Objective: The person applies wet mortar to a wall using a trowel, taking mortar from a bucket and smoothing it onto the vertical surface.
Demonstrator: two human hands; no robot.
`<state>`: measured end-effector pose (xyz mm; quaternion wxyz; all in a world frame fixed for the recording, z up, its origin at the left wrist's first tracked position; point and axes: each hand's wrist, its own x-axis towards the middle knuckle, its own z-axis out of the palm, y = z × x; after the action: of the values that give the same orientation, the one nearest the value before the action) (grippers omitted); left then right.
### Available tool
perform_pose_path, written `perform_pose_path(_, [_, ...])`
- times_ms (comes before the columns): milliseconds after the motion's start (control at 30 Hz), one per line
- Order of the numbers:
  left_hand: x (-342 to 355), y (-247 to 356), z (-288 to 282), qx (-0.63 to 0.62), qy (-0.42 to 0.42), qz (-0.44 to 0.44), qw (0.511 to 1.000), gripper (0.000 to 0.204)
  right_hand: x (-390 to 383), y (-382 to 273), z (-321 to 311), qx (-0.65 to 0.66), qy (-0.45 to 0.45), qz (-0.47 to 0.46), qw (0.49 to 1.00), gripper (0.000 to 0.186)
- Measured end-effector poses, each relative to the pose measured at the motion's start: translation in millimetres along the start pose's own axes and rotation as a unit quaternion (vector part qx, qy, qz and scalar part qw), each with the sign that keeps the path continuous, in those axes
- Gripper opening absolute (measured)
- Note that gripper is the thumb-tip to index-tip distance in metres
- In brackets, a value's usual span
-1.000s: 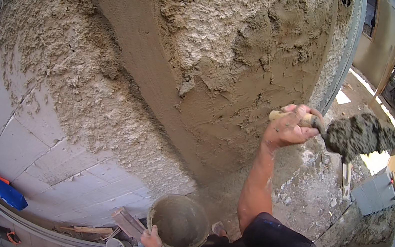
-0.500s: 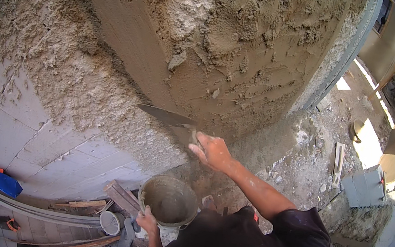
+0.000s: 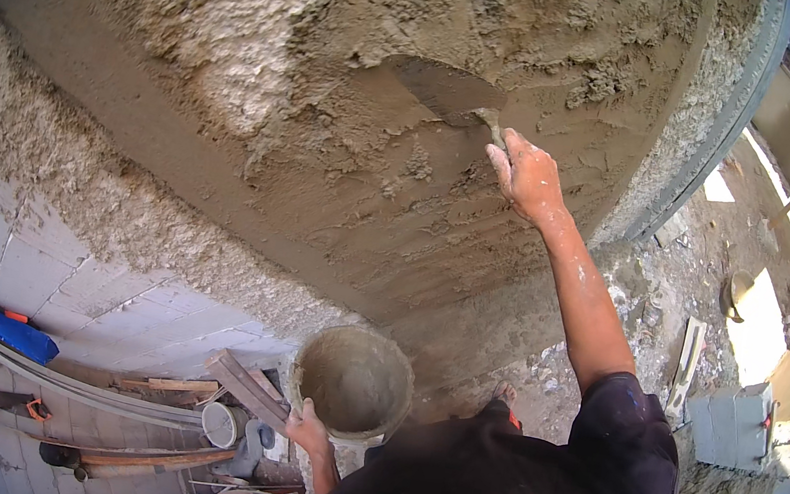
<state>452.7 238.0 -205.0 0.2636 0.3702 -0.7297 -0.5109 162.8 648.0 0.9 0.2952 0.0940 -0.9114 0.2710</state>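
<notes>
My right hand (image 3: pixel 526 175) grips the handle of a pointed trowel (image 3: pixel 442 89), whose blade lies against wet grey-brown mortar on the wall (image 3: pixel 344 179). The mortar is rough and lumpy in the upper part, with a smoother band running diagonally below. My left hand (image 3: pixel 307 427) is closed on the left rim of a round bucket (image 3: pixel 353 380), stained with mortar and with some grey mix inside. Beside that hand, wooden pieces (image 3: pixel 244 388) lean at an angle.
Pale block wall (image 3: pixel 75 293) lies at left, above a blue plastic item (image 3: pixel 1 323), long rails, a white pail (image 3: pixel 221 425) and a saw (image 3: pixel 5 402). At right are rubble-strewn ground, a grey board (image 3: pixel 722 435) and a metal strip (image 3: pixel 707 149) edging the wall. My foot (image 3: pixel 504 394) shows below.
The trowel went from carrying a heap of mortar at the right to the wall, then moved upward across it; the heap is gone from the blade. My left hand stays on the bucket.
</notes>
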Motion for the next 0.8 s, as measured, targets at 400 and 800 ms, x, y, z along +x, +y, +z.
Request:
perform_pose_path(400, [-109, 20, 53, 0.051, 0.006, -0.073, 0.996, 0.023, 69, 207, -151, -0.041, 0.077, -0.016, 0.996, 0.036])
perform_pose_path(800, [-93, 19, 52, 0.056, -0.013, -0.099, 0.993, 0.019, -12, 165, -32, 0.634, 0.092, 0.326, 0.695, 0.050])
